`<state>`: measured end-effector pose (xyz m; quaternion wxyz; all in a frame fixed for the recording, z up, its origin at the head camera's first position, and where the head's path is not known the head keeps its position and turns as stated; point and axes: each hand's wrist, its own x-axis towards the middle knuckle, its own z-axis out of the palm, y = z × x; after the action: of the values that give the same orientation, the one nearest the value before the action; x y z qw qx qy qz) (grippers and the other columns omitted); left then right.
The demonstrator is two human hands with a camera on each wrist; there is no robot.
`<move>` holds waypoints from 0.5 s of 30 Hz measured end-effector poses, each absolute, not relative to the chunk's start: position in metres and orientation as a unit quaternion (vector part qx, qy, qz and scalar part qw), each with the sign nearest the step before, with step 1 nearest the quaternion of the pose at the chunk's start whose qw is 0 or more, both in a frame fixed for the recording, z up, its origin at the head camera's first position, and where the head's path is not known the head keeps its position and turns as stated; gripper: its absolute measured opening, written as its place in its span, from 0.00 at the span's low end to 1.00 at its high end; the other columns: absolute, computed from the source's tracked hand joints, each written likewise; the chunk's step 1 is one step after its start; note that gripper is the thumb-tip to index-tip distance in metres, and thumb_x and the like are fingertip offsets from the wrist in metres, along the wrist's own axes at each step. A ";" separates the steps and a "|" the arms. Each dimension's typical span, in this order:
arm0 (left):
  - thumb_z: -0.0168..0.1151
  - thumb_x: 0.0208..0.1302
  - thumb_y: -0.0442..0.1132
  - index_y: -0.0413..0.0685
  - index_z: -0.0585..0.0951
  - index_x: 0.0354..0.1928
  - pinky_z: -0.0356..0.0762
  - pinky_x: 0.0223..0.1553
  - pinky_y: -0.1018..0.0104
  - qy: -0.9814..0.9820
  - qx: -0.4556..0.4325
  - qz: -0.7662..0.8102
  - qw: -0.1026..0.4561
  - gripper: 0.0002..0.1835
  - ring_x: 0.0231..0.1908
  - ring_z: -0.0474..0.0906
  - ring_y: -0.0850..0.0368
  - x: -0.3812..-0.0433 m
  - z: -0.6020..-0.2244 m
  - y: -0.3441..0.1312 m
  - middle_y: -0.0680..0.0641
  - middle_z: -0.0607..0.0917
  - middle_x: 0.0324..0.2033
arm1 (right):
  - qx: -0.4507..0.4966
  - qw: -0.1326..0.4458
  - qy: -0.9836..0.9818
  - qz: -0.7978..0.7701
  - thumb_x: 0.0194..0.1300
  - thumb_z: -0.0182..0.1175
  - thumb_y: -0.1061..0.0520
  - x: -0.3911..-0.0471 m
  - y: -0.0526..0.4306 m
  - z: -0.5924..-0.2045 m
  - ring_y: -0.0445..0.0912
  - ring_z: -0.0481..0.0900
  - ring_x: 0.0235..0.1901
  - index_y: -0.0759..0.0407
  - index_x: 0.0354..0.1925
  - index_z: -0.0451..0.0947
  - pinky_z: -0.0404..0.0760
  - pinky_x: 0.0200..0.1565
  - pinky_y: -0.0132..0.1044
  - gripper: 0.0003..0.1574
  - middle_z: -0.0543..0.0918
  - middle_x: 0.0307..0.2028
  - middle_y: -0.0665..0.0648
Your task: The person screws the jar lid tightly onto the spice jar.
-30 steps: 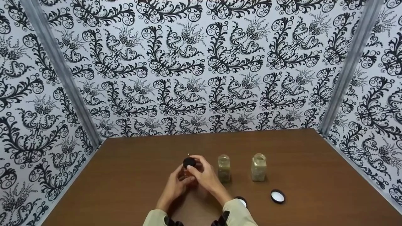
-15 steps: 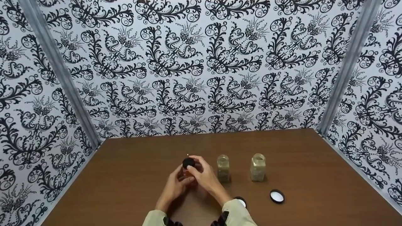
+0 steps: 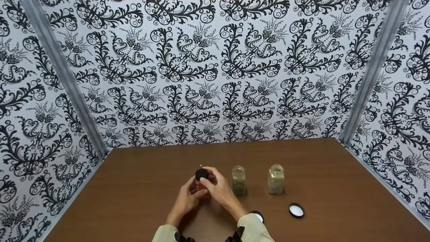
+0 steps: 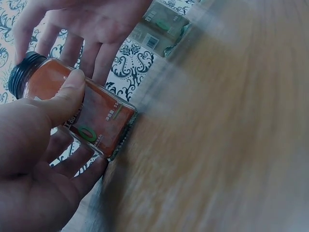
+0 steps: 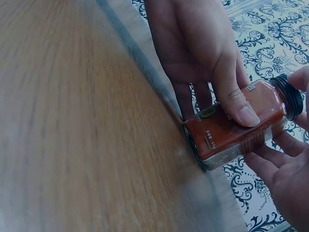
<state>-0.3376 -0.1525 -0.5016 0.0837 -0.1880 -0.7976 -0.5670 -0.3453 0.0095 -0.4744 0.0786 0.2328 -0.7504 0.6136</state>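
Note:
My left hand (image 3: 186,200) grips a square glass spice jar (image 4: 99,116) of orange-red powder, its thumb lying across the printed front. The jar's base is at the wooden table. On its neck sits a ridged black lid (image 3: 201,173). My right hand (image 3: 220,188) holds that lid between thumb and fingers, as the right wrist view shows on the lid (image 5: 288,96). In the head view the hands cover most of the jar's body.
Two lidless glass jars with greenish contents, a nearer one (image 3: 239,181) and a farther one (image 3: 276,180), stand right of my hands. One black lid (image 3: 296,210) lies white side up; another lid (image 3: 258,216) is partly behind my right sleeve. Patterned walls (image 3: 215,84) enclose the table (image 3: 141,181).

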 end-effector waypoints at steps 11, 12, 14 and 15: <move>0.65 0.67 0.38 0.40 0.67 0.72 0.78 0.62 0.46 -0.792 -0.183 -0.577 0.077 0.34 0.59 0.80 0.41 -0.338 -0.499 -0.153 0.34 0.81 0.59 | 0.236 0.093 -0.747 0.614 0.70 0.60 0.59 -0.348 0.007 -0.476 0.59 0.82 0.55 0.60 0.62 0.72 0.81 0.57 0.47 0.23 0.82 0.54 0.67; 0.65 0.67 0.38 0.39 0.67 0.72 0.78 0.62 0.46 -0.791 -0.184 -0.578 0.077 0.34 0.59 0.80 0.41 -0.337 -0.499 -0.153 0.34 0.81 0.59 | 0.237 0.093 -0.749 0.612 0.71 0.60 0.58 -0.347 0.007 -0.475 0.58 0.82 0.56 0.60 0.62 0.72 0.81 0.57 0.46 0.24 0.82 0.54 0.67; 0.65 0.67 0.38 0.38 0.67 0.72 0.78 0.61 0.46 -0.790 -0.186 -0.579 0.078 0.33 0.59 0.80 0.40 -0.337 -0.499 -0.152 0.33 0.81 0.59 | 0.240 0.096 -0.752 0.606 0.71 0.60 0.58 -0.346 0.008 -0.474 0.57 0.82 0.56 0.59 0.62 0.72 0.82 0.57 0.45 0.24 0.83 0.54 0.66; 0.65 0.67 0.37 0.38 0.67 0.72 0.78 0.61 0.46 -0.788 -0.188 -0.581 0.080 0.33 0.59 0.79 0.39 -0.337 -0.499 -0.152 0.33 0.81 0.59 | 0.241 0.095 -0.750 0.609 0.71 0.60 0.57 -0.345 0.009 -0.474 0.56 0.82 0.56 0.58 0.62 0.72 0.81 0.57 0.43 0.24 0.83 0.54 0.65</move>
<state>-0.3369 -0.1523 -0.4995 0.0798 -0.1882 -0.7879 -0.5809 -0.3454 0.0089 -0.4743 0.0952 0.2406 -0.7498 0.6090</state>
